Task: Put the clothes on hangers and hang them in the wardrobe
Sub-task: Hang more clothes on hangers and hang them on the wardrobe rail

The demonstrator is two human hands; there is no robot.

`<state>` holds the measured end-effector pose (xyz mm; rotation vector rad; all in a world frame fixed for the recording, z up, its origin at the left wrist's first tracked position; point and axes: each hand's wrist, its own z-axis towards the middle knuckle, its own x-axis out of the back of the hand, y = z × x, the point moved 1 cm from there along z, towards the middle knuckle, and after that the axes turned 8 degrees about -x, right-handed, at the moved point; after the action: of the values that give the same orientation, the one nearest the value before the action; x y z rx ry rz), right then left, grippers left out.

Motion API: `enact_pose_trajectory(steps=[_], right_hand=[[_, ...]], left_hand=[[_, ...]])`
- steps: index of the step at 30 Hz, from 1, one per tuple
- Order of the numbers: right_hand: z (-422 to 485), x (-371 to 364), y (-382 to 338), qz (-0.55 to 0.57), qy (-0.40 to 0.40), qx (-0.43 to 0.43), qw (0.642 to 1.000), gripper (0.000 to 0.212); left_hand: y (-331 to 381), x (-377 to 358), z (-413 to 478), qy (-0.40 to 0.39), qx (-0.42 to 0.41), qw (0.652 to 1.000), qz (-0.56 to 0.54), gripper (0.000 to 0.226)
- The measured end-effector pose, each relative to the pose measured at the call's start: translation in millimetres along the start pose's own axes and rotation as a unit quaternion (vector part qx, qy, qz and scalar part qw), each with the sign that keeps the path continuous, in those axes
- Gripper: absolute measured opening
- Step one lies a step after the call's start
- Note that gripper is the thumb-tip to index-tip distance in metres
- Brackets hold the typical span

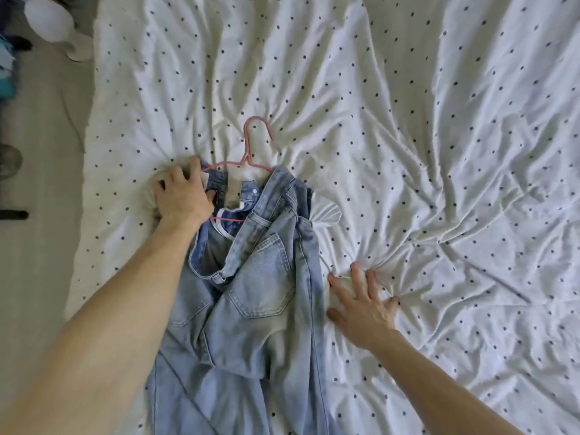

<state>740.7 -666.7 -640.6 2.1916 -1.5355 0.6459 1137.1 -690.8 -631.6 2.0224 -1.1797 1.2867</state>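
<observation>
1. Bed sheet (408, 152): white with small dark dots, heavily creased, and it fills most of the view.
2. Jeans (238, 356): light blue denim, lying crumpled on the sheet left of centre. The waist end points away from the person and the legs run down out of the bottom edge.
3. The waistband is open and bunched, with the inside lining showing. A back pocket (266, 277) faces up on the folded-over right half.
4. Hanger (248, 161): thin, pink, lying flat on the sheet at the waist end of the jeans. Its hook points away from the person and lies clear of the denim.
5. The hanger's shoulders go under the waistband. A short stretch of its lower bar shows pink inside the open waist, so the hanger is partly inside the jeans.
6. Left hand (183, 199): at the left corner of the waistband, by the hanger's left shoulder. Its fingers are curled down around the denim edge. I cannot tell whether they also have hold of the wire.
7. The left forearm comes in bare from the lower left and crosses over the jeans' left side.
8. Right hand (365, 309): flat on the sheet just right of the jeans, palm down, holding nothing.
9. Its fingers (356, 277) are straight and spread, and the sheet puckers around them. The hand is not touching the denim.
10. Floor (40, 246): a pale strip along the left edge.
11. White rounded object (50, 17): on the floor at the top left, blurred, so I cannot tell what it is.
</observation>
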Motion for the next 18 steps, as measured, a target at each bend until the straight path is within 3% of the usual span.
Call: enact_pose_trajectory(steps=[4,7,11,15,18], right_hand=[[3,24,-2,-0.015,-0.06,0.019,0.998,0.071],[-4,49,-1,-0.001,-0.084,0.037,0.996,0.066],[-57,75,18,0.17,-0.062,0.061,0.982,0.056],[-155,101,58,0.407,0.1,0.037,0.907,0.055],[-242,130,96,0.444,0.277,0.071,0.849,0.056]], left_hand=[[13,26,-20,0.06,-0.009,0.998,0.035,0.051],[11,62,-47,0.077,-0.019,0.994,-0.071,0.04],[15,107,-112,0.109,0.003,0.979,-0.172,0.026],[35,141,-193,0.141,-0.037,0.967,-0.209,0.027],[69,168,-248,0.135,-0.069,0.962,-0.226,0.027]])
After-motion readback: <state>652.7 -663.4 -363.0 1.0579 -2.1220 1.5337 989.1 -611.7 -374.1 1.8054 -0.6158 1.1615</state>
